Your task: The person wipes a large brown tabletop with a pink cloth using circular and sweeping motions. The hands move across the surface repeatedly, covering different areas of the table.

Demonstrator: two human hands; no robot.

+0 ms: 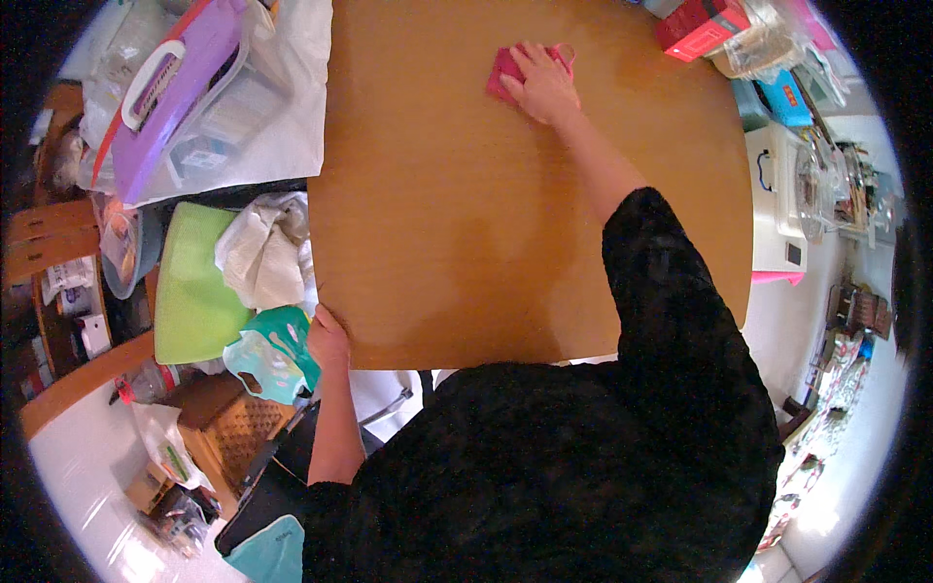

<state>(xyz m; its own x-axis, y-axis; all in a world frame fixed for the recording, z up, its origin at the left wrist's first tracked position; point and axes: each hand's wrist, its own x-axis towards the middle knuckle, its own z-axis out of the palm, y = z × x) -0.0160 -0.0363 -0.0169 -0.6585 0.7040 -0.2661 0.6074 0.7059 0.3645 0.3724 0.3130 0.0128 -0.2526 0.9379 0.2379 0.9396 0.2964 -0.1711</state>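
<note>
My right hand [541, 84] lies on top of a pink cloth [501, 73], palm down, pressing it against the wooden tabletop [437, 182] near the far side. A loop of the cloth shows beyond my fingers. At the table's near left corner, my left hand [329, 339] rests by the edge beside a green and white plastic package [273, 350]. My left fingers are partly hidden, and whether they grip the edge or the package cannot be told.
Left of the table are a green mesh chair back [197, 284], a crumpled white cloth [266, 255] and a purple-lidded plastic box [175, 102]. A red box [703, 29] and a blue packet [786, 98] stand at the far right. A white cabinet [776, 197] adjoins the right edge.
</note>
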